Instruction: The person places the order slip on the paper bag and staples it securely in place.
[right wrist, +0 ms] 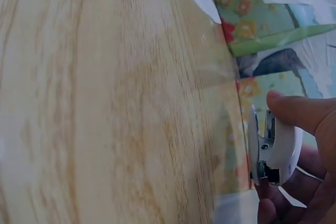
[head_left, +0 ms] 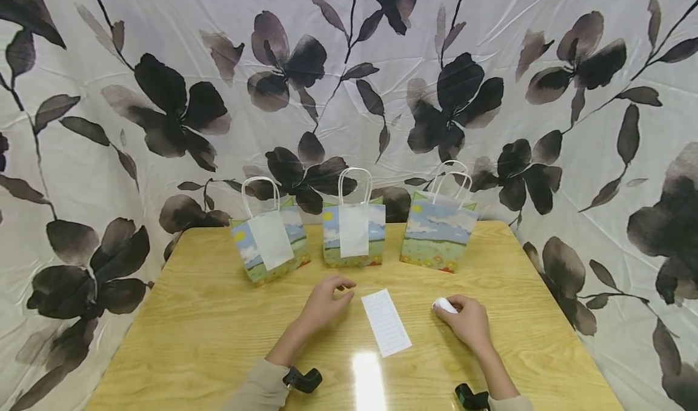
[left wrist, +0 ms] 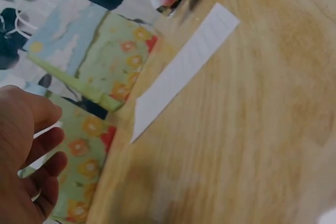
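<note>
My right hand (head_left: 470, 323) grips a small white stapler (head_left: 445, 305) between thumb and fingers; in the right wrist view the metal parts of the stapler (right wrist: 268, 148) show at its side. My left hand (head_left: 327, 302) hovers over the table with loosely bent fingers and nothing in them. Between the two hands a white printed slip of paper (head_left: 386, 323) lies slanted on the wood. Three paper gift bags stand in a row behind: the left bag (head_left: 299, 235) and the middle bag (head_left: 377, 232) each carry a white slip on the front, while the right bag (head_left: 438, 235) has a bare front.
The yellow wooden table (head_left: 191, 314) ends just behind the bags, against a white floral cloth (head_left: 371, 53). White looped handles (head_left: 355, 170) rise from the bags. Black wrist devices (head_left: 303, 379) sit at both sleeves. A bright light reflection crosses the table's near part.
</note>
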A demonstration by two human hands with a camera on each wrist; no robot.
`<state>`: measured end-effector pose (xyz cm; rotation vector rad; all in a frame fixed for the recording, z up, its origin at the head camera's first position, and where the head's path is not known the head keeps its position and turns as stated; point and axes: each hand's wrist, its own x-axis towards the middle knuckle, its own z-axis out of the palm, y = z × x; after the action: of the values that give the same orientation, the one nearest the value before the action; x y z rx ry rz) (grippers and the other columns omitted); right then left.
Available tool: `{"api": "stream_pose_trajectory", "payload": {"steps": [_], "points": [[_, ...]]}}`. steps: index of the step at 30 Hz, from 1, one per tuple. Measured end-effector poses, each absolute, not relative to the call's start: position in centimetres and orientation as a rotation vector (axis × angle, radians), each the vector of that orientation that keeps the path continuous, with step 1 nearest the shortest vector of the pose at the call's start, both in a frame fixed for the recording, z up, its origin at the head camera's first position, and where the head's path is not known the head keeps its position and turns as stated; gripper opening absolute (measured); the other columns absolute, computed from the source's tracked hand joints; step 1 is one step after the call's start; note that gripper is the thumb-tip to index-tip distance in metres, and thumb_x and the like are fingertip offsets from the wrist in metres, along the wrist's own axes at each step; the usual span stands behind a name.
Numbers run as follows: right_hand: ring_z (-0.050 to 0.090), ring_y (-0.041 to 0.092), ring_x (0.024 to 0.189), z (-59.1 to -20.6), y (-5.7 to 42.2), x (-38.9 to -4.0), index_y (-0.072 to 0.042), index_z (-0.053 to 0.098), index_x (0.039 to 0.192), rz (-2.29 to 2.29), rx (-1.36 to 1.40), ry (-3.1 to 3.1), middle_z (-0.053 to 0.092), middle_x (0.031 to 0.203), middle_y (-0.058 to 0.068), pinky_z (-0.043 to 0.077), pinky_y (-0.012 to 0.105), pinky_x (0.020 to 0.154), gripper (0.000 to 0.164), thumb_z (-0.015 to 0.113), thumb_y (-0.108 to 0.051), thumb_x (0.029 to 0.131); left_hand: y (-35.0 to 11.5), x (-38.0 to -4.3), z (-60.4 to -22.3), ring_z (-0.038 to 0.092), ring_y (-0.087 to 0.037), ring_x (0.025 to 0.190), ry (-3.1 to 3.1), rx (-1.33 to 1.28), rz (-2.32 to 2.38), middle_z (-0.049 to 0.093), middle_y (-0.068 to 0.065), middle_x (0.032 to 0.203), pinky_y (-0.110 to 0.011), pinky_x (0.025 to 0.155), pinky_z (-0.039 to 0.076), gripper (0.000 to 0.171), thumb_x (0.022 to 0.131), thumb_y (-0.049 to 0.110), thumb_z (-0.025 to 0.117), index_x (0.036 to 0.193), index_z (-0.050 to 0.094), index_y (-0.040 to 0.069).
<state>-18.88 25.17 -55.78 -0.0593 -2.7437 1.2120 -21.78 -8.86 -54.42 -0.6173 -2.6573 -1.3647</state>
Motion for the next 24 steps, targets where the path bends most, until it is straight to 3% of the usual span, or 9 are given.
{"api": "stream_pose_trajectory", "payload": {"steps": [7,13,19,24], "points": [[0.066,0.023,0.078,-56.0,25.4,-18.6,0.002,0.073,0.102,1.193,-0.103,-2.775,0.071,0.089,0.009,0.053,0.039,0.066,0.039,0.083,-0.029,0.080,-6.9,-22.0,-56.0,0.059,-0.020,0.100,-2.787,-0.541,-1.395,0.063,-0.002,0.112,-0.038,0.081,0.050,0.024,0.095,0.020,0.065,0.115,0.070,0.006],[0.066,0.023,0.078,-56.7,25.4,-18.4,0.003,0.073,0.101,1.207,-0.106,-2.791,0.071,0.088,0.009,0.054,0.039,0.066,0.039,0.084,-0.026,0.078,-5.6,-22.1,-56.8,0.062,-0.025,0.101,-2.900,-0.450,-1.153,0.065,-0.006,0.110,-0.041,0.082,0.051,0.034,0.089,0.032,0.072,0.112,0.071,0.006],[0.064,0.021,0.079,-56.5,25.2,-18.4,0.002,0.071,0.106,1.216,-0.089,-2.821,0.070,0.091,0.008,0.053,0.037,0.065,0.043,0.085,-0.026,0.077,-4.9,-22.4,-57.4,0.063,-0.021,0.090,-2.959,-0.360,-0.980,0.064,-0.003,0.099,-0.038,0.073,0.052,0.045,0.081,0.046,0.077,0.107,0.073,0.008],[0.064,0.030,0.093,-55.3,25.6,-19.1,0.003,0.066,0.116,1.260,-0.019,-2.832,0.068,0.104,0.014,0.053,0.044,0.077,0.055,0.082,-0.035,0.080,-4.6,-22.7,-57.7,0.060,-0.017,0.082,-2.937,-0.304,-1.022,0.061,0.002,0.091,-0.035,0.068,0.051,0.045,0.075,0.048,0.082,0.102,0.075,0.011]]}}
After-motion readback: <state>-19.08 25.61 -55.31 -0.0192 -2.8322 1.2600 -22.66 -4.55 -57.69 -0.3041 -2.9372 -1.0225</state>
